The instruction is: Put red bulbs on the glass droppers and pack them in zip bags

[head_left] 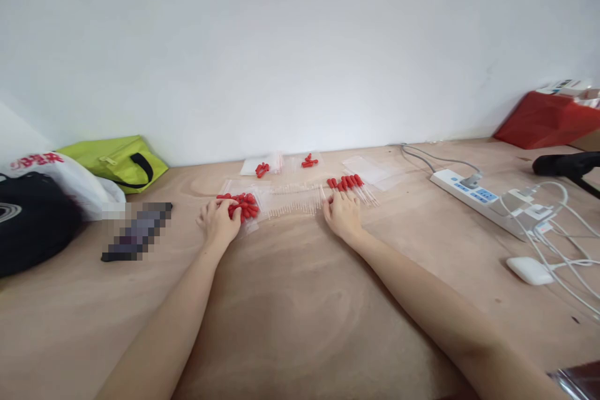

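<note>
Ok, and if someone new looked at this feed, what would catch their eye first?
Probably the pile of small bright red pieces at the left hand, and the red-tipped thin pale sticks just beyond the right hand. After that, likely the lime-green fabric bag against the wall at far left and the large red bag at far right.

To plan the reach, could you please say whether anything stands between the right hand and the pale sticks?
Nothing visible does: the right hand is beside the pale sticks, and the red-tipped sticks lie beyond that hand.
</note>
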Available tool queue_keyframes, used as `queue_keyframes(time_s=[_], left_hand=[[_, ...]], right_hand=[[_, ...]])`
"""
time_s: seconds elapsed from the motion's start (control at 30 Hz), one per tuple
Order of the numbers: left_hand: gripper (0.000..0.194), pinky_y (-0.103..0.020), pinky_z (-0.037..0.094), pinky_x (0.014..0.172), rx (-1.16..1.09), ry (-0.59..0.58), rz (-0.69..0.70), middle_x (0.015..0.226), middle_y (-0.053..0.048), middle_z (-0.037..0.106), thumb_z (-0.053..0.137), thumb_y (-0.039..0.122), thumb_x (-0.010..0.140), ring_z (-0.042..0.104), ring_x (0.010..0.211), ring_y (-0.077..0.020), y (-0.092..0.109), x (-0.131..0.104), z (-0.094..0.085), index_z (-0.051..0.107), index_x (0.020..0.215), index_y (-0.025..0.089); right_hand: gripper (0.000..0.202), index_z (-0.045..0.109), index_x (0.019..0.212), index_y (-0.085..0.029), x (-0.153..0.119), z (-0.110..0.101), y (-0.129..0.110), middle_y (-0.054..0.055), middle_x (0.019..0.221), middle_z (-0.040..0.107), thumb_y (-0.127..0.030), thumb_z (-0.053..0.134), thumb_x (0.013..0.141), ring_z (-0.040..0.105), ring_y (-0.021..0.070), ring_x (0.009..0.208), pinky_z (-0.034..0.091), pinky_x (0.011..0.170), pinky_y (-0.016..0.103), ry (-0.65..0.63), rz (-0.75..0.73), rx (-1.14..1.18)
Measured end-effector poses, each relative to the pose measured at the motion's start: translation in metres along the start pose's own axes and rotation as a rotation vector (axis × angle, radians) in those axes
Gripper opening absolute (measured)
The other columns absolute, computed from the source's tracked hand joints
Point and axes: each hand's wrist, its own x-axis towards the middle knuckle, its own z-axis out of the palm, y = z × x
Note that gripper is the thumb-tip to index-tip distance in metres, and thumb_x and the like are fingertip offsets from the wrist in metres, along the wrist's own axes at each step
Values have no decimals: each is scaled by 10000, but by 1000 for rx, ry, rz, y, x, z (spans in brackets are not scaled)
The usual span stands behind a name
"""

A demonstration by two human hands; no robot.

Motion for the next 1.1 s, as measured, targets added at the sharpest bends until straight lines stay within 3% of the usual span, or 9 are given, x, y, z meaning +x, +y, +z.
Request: queue_keyframes(time_s=[0.23,0.47,0.63,0.73,0.87,0.97,1.1], left_hand=[[106,-435,219,863,28,17,148,910,-51,630,464,238,764,506,910,-248,0,1,1,557,807,210],[240,-478,158,882,51,59,236,949,-63,610,397,243,829,470,940,-264,-1,-1,3,635,852,244],[204,-469,182,892,38,101,233,946,-70,588,428,244,820,458,965,-265,-1,-1,2,630,820,226],[179,-452,225,896,-74,136,245,942,-67,592,426,244,825,458,980,-259,6,-2,0,602,825,211],[156,-368,370,829,-454,164,363,872,-69,578,454,248,811,503,875,-211,34,-17,1,540,921,178],[310,-297,434,729,-742,61,431,883,-55,529,405,197,831,522,767,-149,59,-39,3,414,1141,179],[209,-286,438,726,-872,-167,491,842,-38,525,424,193,829,530,779,-141,77,-63,6,486,1028,188]], right_hand=[[269,522,745,-156,-37,-12,19,73,726,558,-315,337,859,456,197,749,276,712,317,69,-245,88],[261,513,750,-159,-33,-10,18,77,749,570,-315,338,866,448,199,765,278,713,312,51,-250,119],[253,504,762,-162,-33,-11,18,69,755,586,-317,336,869,471,197,768,259,704,310,15,-224,116],[230,494,773,-162,-33,-11,18,56,740,598,-309,345,869,496,192,749,250,692,306,-22,-179,144],[197,481,789,-158,-31,-9,19,52,748,615,-286,354,867,525,183,717,255,691,300,-82,-152,222],[175,482,798,-159,-30,-8,21,36,743,626,-271,367,865,537,160,661,260,714,306,-137,-167,275],[139,511,817,-171,-30,-6,22,24,772,644,-242,398,856,562,148,688,261,748,316,-163,-220,359]])
